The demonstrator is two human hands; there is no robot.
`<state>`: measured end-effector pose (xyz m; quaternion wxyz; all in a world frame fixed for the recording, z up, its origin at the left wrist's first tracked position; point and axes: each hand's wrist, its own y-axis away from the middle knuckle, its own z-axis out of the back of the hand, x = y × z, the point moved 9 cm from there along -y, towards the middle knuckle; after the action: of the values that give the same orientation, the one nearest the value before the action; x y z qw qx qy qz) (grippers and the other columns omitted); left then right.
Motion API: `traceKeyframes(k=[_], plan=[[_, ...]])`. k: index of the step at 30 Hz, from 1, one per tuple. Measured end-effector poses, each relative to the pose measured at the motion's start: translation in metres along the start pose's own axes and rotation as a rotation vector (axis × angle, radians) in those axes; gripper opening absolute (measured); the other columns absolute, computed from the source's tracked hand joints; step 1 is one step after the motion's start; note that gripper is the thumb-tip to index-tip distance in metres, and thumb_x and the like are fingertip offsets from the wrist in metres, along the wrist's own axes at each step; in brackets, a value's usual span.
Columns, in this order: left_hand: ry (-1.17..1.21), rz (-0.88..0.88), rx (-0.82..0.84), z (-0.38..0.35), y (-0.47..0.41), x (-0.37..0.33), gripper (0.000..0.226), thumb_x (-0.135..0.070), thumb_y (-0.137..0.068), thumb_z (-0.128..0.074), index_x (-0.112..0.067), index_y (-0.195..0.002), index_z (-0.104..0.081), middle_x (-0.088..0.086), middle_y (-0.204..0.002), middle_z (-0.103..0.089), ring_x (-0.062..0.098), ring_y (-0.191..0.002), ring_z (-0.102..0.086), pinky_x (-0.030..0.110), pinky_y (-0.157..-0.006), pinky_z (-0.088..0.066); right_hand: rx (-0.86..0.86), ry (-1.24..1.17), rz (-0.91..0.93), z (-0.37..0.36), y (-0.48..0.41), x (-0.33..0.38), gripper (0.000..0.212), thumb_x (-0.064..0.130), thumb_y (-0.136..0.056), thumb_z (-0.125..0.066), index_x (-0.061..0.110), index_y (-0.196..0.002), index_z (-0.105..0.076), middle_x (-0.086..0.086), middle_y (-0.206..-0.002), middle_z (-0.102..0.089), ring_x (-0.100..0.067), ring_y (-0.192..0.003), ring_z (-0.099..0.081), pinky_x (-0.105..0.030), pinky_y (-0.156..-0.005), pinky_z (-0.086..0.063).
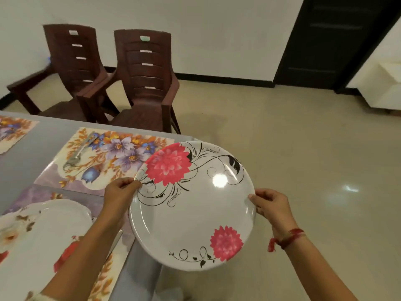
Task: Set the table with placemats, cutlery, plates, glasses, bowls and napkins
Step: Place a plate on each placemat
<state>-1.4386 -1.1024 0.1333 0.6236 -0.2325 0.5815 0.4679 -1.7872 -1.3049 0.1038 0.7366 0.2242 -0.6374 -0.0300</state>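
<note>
I hold a large white plate [191,209] with pink flowers and black swirls in the air, over the table's right corner and partly past its edge. My left hand [121,192] pinches its left rim and my right hand [271,205] grips its right rim. Beyond the plate lies a floral placemat [104,157] with cutlery [79,153] on its left side. Another white floral plate [43,231] sits on a nearer placemat [39,194] at lower left, with a knife [115,242] beside it under my left forearm.
The grey table [26,148] runs left; a third placemat [13,133] shows at the far left edge. Two dark brown plastic chairs [138,83] stand behind the table. Tiled floor [303,148] opens to the right, with a dark door [329,40] beyond.
</note>
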Motion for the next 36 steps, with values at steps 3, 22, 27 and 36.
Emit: traceKeyframes(k=[3, 22, 27, 36], plan=[[0.002, 0.009, -0.046, -0.006, -0.003, -0.01, 0.007, -0.001, -0.082, -0.066, -0.006, -0.08, -0.062, 0.005, -0.068, -0.058, 0.016, -0.061, -0.05, 0.022, -0.056, -0.04, 0.042, -0.026, -0.014, -0.004, -0.03, 0.005, 0.007, 0.001, -0.081, -0.068, 0.002, -0.088, -0.069, -0.015, -0.083, -0.071, -0.025, -0.075, -0.067, -0.03, -0.068, -0.058], [0.093, 0.109, -0.346, -0.053, -0.149, -0.066, 0.032, -0.005, -0.071, -0.08, 0.002, -0.099, -0.067, 0.017, -0.093, -0.069, 0.026, -0.078, -0.064, 0.03, -0.066, -0.051, 0.365, 0.237, 0.18, -0.143, -0.309, 0.175, 0.01, 0.001, -0.077, -0.07, 0.011, -0.076, -0.07, -0.017, -0.08, -0.071, -0.029, -0.073, -0.066, -0.04, -0.074, -0.058], [0.132, 0.118, -0.463, -0.07, -0.183, -0.083, 0.023, -0.001, -0.071, -0.078, -0.001, -0.09, -0.065, 0.015, -0.084, -0.067, 0.015, -0.064, -0.066, 0.02, -0.054, -0.053, 0.46, 0.245, 0.162, -0.194, -0.38, 0.195, 0.008, 0.0, -0.077, -0.069, 0.008, -0.077, -0.07, -0.017, -0.081, -0.071, -0.031, -0.077, -0.067, -0.038, -0.074, -0.057], [0.214, 0.22, -0.794, -0.111, -0.216, -0.082, 0.017, 0.0, -0.073, -0.076, -0.01, -0.078, -0.064, 0.005, -0.08, -0.068, 0.005, -0.059, -0.067, 0.019, -0.052, -0.051, 0.808, 0.518, 0.322, -0.338, -0.497, 0.243, 0.006, 0.001, -0.077, -0.068, 0.007, -0.078, -0.07, -0.015, -0.076, -0.07, -0.026, -0.066, -0.061, -0.042, -0.073, -0.054]])
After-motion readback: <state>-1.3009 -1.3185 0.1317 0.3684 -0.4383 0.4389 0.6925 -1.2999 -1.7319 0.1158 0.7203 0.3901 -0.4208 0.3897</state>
